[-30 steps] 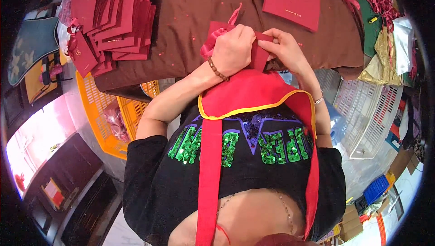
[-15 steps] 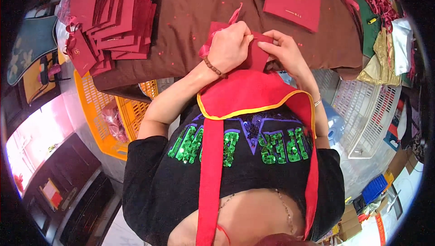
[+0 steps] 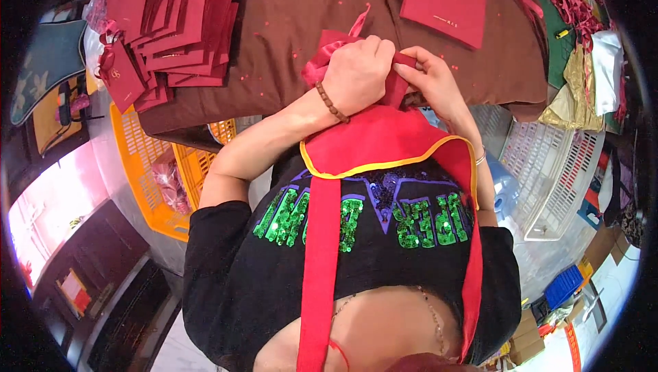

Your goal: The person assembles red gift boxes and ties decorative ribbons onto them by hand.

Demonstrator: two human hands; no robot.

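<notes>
Between my hands, just above my lap, is a flat dark red paper gift bag (image 3: pixel 397 89). A shiny red ribbon (image 3: pixel 317 69) bunches out beside my left hand, and its tip sticks up at the far side. My left hand (image 3: pixel 360 76) is closed over the bag, fingertips pinched together near its middle; what they hold is hidden. My right hand (image 3: pixel 436 85) grips the bag's right edge between thumb and fingers. At the far left of the table lies a fanned pile of similar bags (image 3: pixel 186 26), with ribbons on them. Another stack of bags (image 3: pixel 444 2) lies at the far right.
The table carries a brown cloth (image 3: pixel 274 91) dotted with small red bits. A bundle of red ribbons (image 3: pixel 572 5) hangs at the far right, near gold and white wrapping (image 3: pixel 582 87). An orange crate (image 3: pixel 140 180) stands below left, a white crate (image 3: pixel 554 166) below right.
My left hand has moved slightly right and turned, its fingers now closed more tightly. My right fingers have come nearer to it and cover more of the bag's edge.
</notes>
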